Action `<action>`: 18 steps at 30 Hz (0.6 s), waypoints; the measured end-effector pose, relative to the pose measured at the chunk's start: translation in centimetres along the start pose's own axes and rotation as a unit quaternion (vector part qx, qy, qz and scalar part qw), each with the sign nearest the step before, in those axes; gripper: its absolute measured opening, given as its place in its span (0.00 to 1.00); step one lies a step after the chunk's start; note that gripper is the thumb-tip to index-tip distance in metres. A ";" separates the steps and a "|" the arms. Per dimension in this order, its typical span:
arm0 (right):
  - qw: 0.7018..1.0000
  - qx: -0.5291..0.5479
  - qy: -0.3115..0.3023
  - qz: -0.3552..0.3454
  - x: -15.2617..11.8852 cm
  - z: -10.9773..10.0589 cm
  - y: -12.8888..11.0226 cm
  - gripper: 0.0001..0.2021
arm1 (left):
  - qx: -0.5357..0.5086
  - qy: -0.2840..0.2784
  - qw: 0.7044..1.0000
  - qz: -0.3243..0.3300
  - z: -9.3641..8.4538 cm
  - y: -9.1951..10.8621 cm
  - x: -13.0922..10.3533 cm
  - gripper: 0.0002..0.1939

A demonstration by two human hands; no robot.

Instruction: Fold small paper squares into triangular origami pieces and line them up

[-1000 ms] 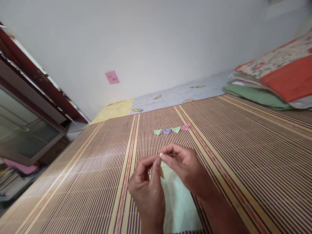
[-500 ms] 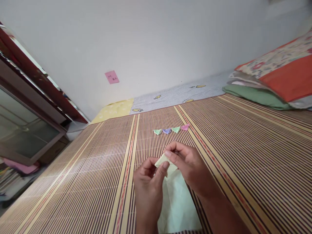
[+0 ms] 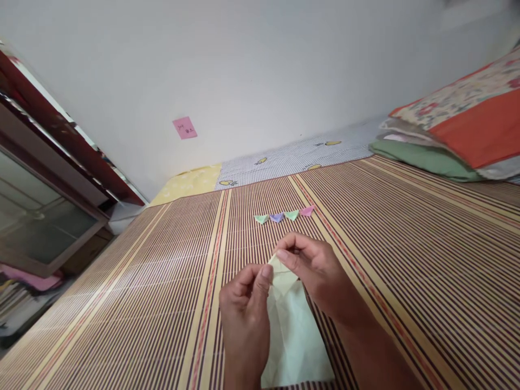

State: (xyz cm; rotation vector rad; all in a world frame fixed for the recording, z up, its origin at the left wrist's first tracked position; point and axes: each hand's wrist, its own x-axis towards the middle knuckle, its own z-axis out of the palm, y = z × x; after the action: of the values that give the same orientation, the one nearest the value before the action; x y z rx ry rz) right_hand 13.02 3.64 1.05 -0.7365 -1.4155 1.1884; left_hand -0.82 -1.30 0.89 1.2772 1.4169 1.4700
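Note:
Between my two hands is a small folded piece of pale yellow paper (image 3: 283, 275), its tip pointing up and away from me. My left hand (image 3: 248, 306) pinches its left edge between thumb and fingers. The thumb and forefinger of my right hand (image 3: 311, 265) pinch it near the upper tip. Beneath it, a creased pale green sheet of paper (image 3: 298, 336) lies flat on the striped mat (image 3: 142, 303). Beyond my hands several small folded paper triangles stand in a row: green (image 3: 261, 219), purple (image 3: 277, 218), another green (image 3: 292, 215) and pink (image 3: 307, 211).
A pile of folded bedding (image 3: 459, 135) lies at the back right, near the white wall (image 3: 284, 65). A pink note (image 3: 184, 128) is stuck on that wall. Patterned cloth (image 3: 280, 157) runs along the mat's far edge. A glass-paned cabinet (image 3: 44, 211) stands at left.
My left thumb has slid from the middle of the yellow paper to its left edge, uncovering more of it. My right hand keeps its pinch near the tip.

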 end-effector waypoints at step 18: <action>0.998 0.003 -0.044 0.045 -0.1 0.0 0.6 0.08 | -0.208 0.053 0.976 -0.046 0.3 -1.4 0.8 0.10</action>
State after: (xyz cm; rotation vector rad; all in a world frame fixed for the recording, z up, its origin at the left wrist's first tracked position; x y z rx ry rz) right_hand 12.98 3.72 0.48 -0.7582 -1.4638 1.3078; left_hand -0.96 -0.28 -0.42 0.8729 1.1344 1.6810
